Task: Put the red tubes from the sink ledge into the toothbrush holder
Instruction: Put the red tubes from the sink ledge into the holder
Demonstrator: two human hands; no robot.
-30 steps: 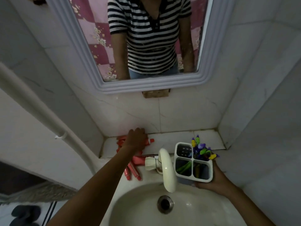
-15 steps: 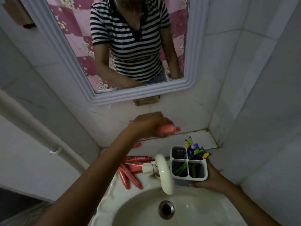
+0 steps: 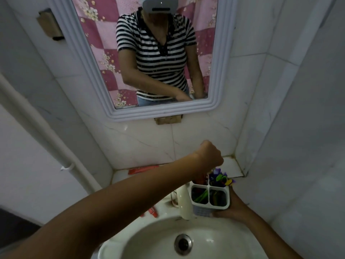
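While my left hand hangs closed in a fist directly over the far-left compartment of the toothbrush holder, I note a red tube running down from under the knuckles into that compartment; how much of it the fingers grip I cannot tell, as the fist hides them. My right hand is wrapped round the holder's base and right side, holding it at the sink's back right rim beside the faucet. Risks as I judge them: the tube may catch on the divider or the coloured brushes in the adjoining compartment and tip out into the basin. More red tubes lie along the back left edge of the ledge, others show under my forearm near the left rim, and a careless sweep of that forearm could knock them off.
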